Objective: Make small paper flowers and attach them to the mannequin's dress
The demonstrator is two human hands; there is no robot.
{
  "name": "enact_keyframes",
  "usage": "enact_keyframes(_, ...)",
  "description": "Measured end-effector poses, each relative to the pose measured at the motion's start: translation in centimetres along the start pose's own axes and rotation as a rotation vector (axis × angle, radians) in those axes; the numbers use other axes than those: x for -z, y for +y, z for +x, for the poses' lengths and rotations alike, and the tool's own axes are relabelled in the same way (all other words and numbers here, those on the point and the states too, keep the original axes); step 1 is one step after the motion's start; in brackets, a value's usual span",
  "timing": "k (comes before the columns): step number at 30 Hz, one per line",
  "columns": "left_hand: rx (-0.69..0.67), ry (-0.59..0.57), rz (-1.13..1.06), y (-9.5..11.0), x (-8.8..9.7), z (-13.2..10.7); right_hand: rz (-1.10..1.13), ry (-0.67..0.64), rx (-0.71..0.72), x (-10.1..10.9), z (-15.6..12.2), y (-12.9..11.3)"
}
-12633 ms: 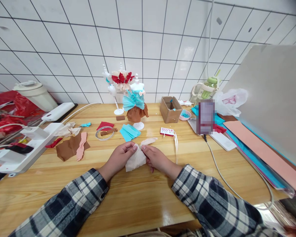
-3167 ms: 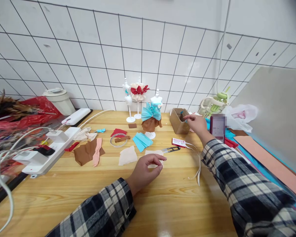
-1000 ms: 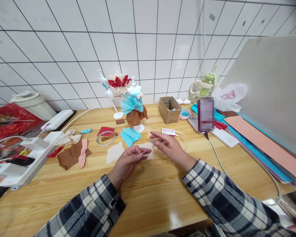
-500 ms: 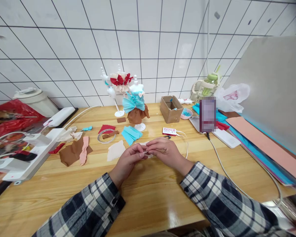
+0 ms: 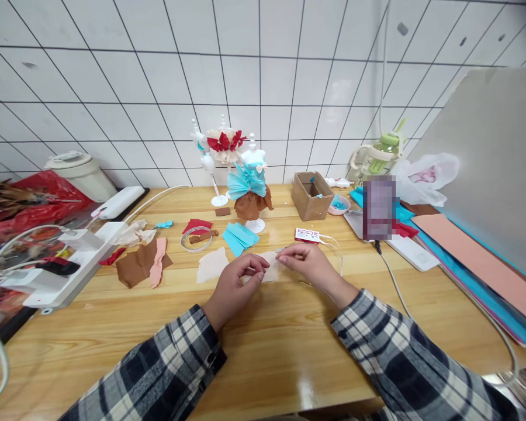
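- Left hand (image 5: 238, 285) is resting low on the wooden surface (image 5: 263, 351), its fingers (image 5: 259, 271) closing in a pinch on the left edge of the pale cream piece (image 5: 272, 268).
- Right hand (image 5: 309, 264) is gripping the same piece at its far right corner, fingers curled shut on it.
- The pale cream piece is lying mid-surface between the two hands, just nearer than the turquoise folded sheets (image 5: 240, 237).
- A second pale scrap (image 5: 211, 265) is lying just left of the left hand, not touching it.
- A red-and-white pack (image 5: 307, 235) is sitting just beyond the right hand.
- A small mannequin (image 5: 251, 187) in turquoise and brown is standing further back, with a cardboard box (image 5: 310, 196) to its right.
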State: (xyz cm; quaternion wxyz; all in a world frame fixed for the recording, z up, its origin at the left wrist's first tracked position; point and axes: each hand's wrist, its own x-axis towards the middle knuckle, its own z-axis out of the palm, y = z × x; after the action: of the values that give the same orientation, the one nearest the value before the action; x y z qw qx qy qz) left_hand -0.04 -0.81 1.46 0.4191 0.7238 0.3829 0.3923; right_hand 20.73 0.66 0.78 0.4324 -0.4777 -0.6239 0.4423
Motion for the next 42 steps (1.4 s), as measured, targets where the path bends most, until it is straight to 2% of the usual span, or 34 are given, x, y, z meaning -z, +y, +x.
enact_keyframes(2,0.044,0.021,0.002,-0.2,0.0,0.1,-0.137,0.166,0.006,1.7,0.4,0.4)
enact_keyframes(3,0.063,0.024,0.011,-0.4,0.0,0.1,-0.274,0.276,0.035,2.7,0.5,0.6)
enact_keyframes(5,0.083,0.013,0.051,-0.6,0.0,0.0,-0.601,0.404,0.083,4.7,0.8,1.2)
enact_keyframes(8,-0.005,-0.011,0.201,-0.4,-0.2,-0.1,-0.903,0.432,0.067,6.4,1.1,2.2)
enact_keyframes(11,-0.204,-0.059,0.431,0.2,-0.9,0.3,-1.014,0.423,0.023,6.5,1.3,2.7)
enact_keyframes(13,-0.303,-0.099,0.572,0.5,-2.0,1.2,-1.051,0.457,0.015,6.0,1.5,2.6)
enact_keyframes(17,-0.412,-0.098,0.798,0.0,-5.4,3.9,-1.113,0.469,-0.007,5.3,1.9,2.3)
enact_keyframes(19,-0.42,-0.081,0.861,-0.7,-7.0,5.3,-1.136,0.428,-0.022,5.1,2.0,2.2)
enact_keyframes(22,-0.36,-0.054,0.931,-1.6,-8.5,6.5,-1.168,0.373,-0.04,4.9,1.9,2.1)
enact_keyframes(28,-0.356,-0.079,0.966,-2.0,-8.8,6.9,-1.184,0.289,-0.08,5.2,1.6,1.8)
enact_keyframes(36,-0.31,-0.146,0.831,-2.5,-8.6,6.9,-1.136,0.249,-0.117,5.7,1.3,1.7)
enact_keyframes(39,-0.308,-0.16,0.808,-2.5,-8.4,6.8,-1.068,0.3,-0.089,5.9,0.9,1.1)
enact_keyframes(42,-0.327,-0.16,0.807,-2.2,-8.3,6.9,-0.983,0.41,0.014,6.0,0.6,0.5)
